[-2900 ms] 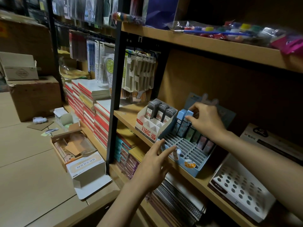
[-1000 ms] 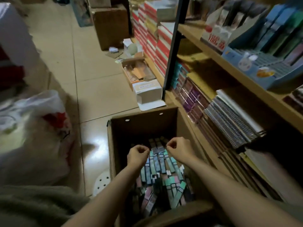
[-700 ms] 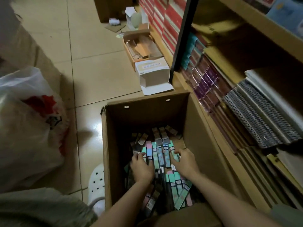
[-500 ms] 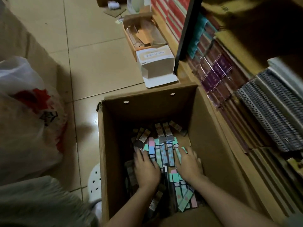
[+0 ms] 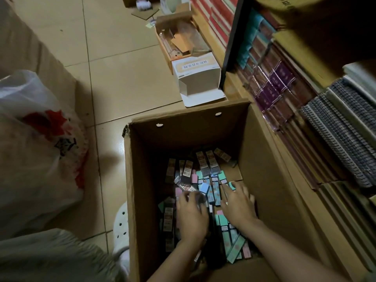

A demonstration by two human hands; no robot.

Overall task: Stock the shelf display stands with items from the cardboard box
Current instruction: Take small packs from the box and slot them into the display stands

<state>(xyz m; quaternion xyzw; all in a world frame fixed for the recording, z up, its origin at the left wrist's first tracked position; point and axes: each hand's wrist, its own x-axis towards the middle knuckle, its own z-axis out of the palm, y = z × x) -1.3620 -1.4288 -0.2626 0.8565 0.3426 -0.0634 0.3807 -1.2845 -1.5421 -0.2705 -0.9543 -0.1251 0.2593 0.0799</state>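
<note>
- Inside the open cardboard box (image 5: 142, 180) on the floor, near the shelf unit (image 5: 305, 159) at right, both hands reach down onto a loose pile of slim packets (image 5: 211, 180) in teal, pink, blue and grey.
- The left hand (image 5: 192, 216) lies on the packets; its fingertips are blurred, so its grasp cannot be told.
- The right hand (image 5: 239, 206) rests flat, fingers spread and released, on teal packets.
- A white plastic bag (image 5: 36, 151) sits far left.

No legible text on anything.
</note>
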